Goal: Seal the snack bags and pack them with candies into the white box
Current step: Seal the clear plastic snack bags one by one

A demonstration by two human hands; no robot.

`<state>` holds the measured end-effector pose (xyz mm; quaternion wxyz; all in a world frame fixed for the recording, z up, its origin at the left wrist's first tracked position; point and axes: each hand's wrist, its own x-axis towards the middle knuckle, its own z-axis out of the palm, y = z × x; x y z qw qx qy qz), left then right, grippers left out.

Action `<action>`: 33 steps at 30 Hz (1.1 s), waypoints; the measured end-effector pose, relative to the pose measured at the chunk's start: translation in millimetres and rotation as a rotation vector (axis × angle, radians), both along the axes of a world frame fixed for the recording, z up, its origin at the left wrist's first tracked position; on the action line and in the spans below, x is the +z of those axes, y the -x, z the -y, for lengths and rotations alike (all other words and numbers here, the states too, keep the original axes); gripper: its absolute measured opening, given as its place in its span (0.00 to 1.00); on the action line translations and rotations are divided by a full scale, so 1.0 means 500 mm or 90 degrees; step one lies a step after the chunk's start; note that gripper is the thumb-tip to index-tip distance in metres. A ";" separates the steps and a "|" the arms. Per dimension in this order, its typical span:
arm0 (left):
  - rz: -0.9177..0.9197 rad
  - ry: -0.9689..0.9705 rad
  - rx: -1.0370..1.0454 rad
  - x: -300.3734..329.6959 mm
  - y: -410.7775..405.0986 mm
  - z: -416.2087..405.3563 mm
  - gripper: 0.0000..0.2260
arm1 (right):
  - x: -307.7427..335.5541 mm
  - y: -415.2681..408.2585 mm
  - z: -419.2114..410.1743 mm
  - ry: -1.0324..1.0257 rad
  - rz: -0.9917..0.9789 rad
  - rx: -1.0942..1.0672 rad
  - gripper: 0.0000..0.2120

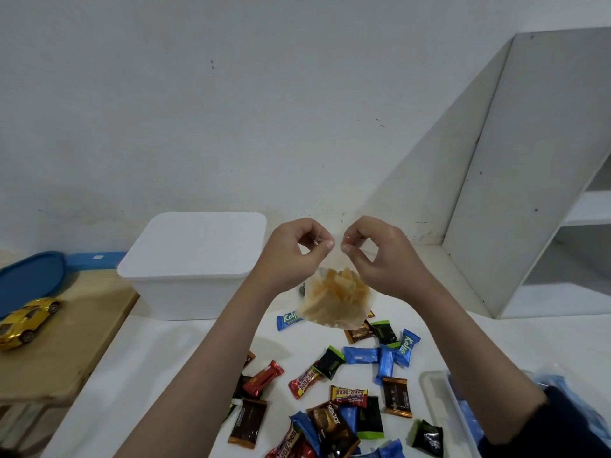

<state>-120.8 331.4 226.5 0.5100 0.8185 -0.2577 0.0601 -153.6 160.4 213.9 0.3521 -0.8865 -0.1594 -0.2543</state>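
In front of the white box [191, 266], wrapped candies [330, 391] are scattered; above them a light, crinkly, fragile bag of chips [334, 302] is pinched at its mouth by left hand [294, 249] and right hand [380, 256], best held there.

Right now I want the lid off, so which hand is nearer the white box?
Left. The left hand pinches the snack bag just right of the white box; the right hand is farther right, beyond it.
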 end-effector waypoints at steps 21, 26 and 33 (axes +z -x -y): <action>0.145 0.037 0.005 -0.016 0.003 -0.013 0.04 | 0.030 0.002 -0.021 -0.008 -0.079 0.029 0.02; 0.107 0.044 0.012 -0.023 -0.007 -0.023 0.05 | 0.047 -0.004 -0.012 0.071 -0.105 -0.002 0.03; 0.061 0.051 0.025 -0.022 -0.003 -0.020 0.09 | 0.048 -0.012 -0.017 0.102 -0.108 -0.019 0.05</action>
